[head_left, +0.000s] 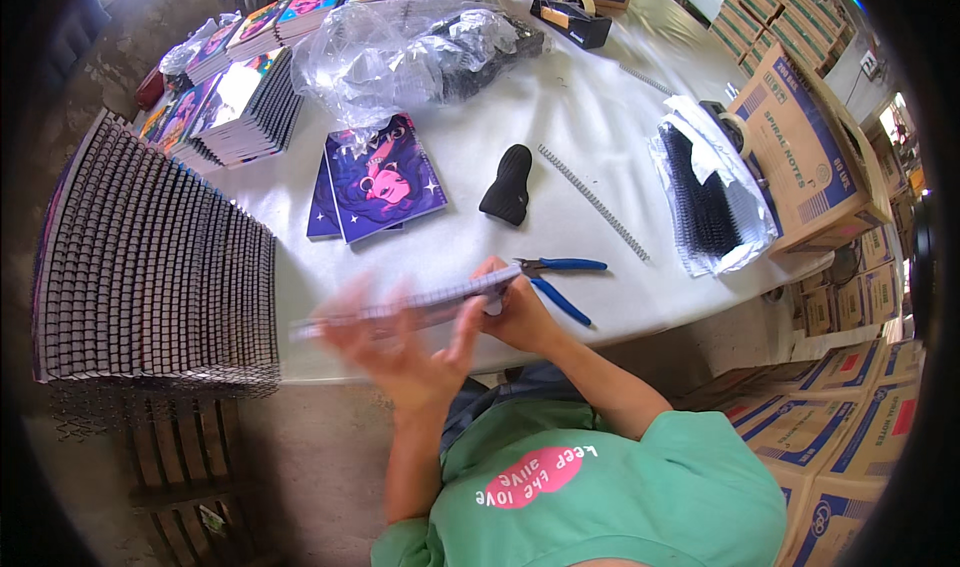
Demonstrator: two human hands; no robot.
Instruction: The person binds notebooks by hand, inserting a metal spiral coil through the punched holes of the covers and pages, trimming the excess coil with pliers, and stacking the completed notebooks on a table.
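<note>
A thin notebook (452, 293), seen edge-on, is held up over the table's near edge. My right hand (522, 312) grips its right end with the fingers closed. My left hand (405, 352), smeared by motion, has its fingers spread apart along the notebook's near side; any contact there is hard to make out. Just beyond my right hand lie cutting pliers (570, 265) with blue handles, jaws apart. Farther off are two purple illustrated notebooks (390, 182), a black knitted item (508, 185) and a loose metal spiral coil (597, 205).
A tall stack of spiral-bound notebooks (150, 267) stands at the left edge. Behind are more notebook piles (245, 107), crumpled clear plastic (365, 62) and a tape dispenser (572, 17). Black coils in white wrapping (705, 192) lie beside a cardboard box (810, 157) at right.
</note>
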